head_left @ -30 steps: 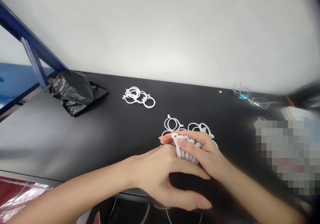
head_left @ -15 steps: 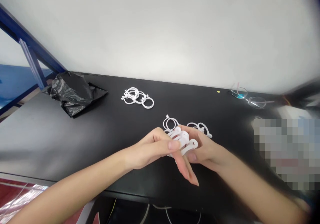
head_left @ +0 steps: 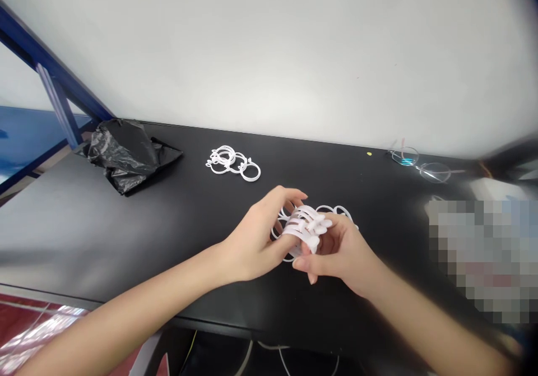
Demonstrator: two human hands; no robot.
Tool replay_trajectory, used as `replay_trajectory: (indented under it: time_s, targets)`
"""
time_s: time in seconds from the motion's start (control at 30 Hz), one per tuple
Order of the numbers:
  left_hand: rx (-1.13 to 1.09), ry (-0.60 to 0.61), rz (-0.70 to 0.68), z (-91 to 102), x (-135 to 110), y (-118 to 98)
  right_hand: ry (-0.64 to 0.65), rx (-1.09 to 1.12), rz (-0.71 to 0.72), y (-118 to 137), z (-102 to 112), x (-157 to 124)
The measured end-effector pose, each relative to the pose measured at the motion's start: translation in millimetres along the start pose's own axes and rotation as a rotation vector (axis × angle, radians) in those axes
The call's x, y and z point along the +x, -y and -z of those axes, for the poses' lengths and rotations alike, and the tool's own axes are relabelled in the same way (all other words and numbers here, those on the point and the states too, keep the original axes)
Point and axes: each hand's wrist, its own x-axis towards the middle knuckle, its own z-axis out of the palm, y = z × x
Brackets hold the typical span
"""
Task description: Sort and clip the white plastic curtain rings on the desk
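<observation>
A bunch of several white plastic curtain rings point(head_left: 300, 227), each with a small eyelet, is held together between my two hands above the black table. My left hand point(head_left: 254, 244) grips the bunch from the left, its thumb against the rings and its other fingers partly hidden behind them. My right hand point(head_left: 351, 258) closes on the eyelet side, with its thumb below and fingers curled round the eyelets. More loose white rings point(head_left: 343, 210) lie on the table just behind the hands, partly covered by them.
A separate heap of white rings point(head_left: 230, 160) lies farther back on the black table point(head_left: 176, 219). To its left is a crumpled black plastic bag point(head_left: 126, 152). Eyeglasses point(head_left: 435, 172) rest at the back right, near the white wall point(head_left: 269, 56). A blurred-out area covers the right edge.
The bunch has turned so the eyelets point right. My left hand has rotated, its extended fingers now drawn up behind the rings. My right hand has shifted its fingers onto the eyelets.
</observation>
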Motion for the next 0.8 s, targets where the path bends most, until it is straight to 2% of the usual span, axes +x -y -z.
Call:
replay_trajectory:
  time_s: [0.13,0.27,0.37,0.43,0.63,0.8]
  targets:
    - [0.513,0.162,-0.184,0.4,-2.1,13.7,0.013,-0.059,-0.060,-2.7,-2.1,-1.6]
    - [0.789,0.158,-0.321,2.2,-2.7,21.0,0.120,-0.012,-0.124,0.5,1.8,0.7]
    - [0.851,0.118,-0.464,2.9,-2.6,21.3,0.178,0.041,-0.151,3.3,3.3,2.4]
    - [0.885,0.096,-0.520,2.6,-2.6,21.2,0.171,0.053,-0.164,3.3,2.6,3.0]
    - [0.919,0.084,-0.534,3.0,-1.0,20.7,0.103,0.070,-0.181,-1.7,-1.8,3.0]
    - [0.864,0.052,-0.566,5.4,1.6,15.7,0.193,0.049,-0.204,-2.2,-2.6,0.4]
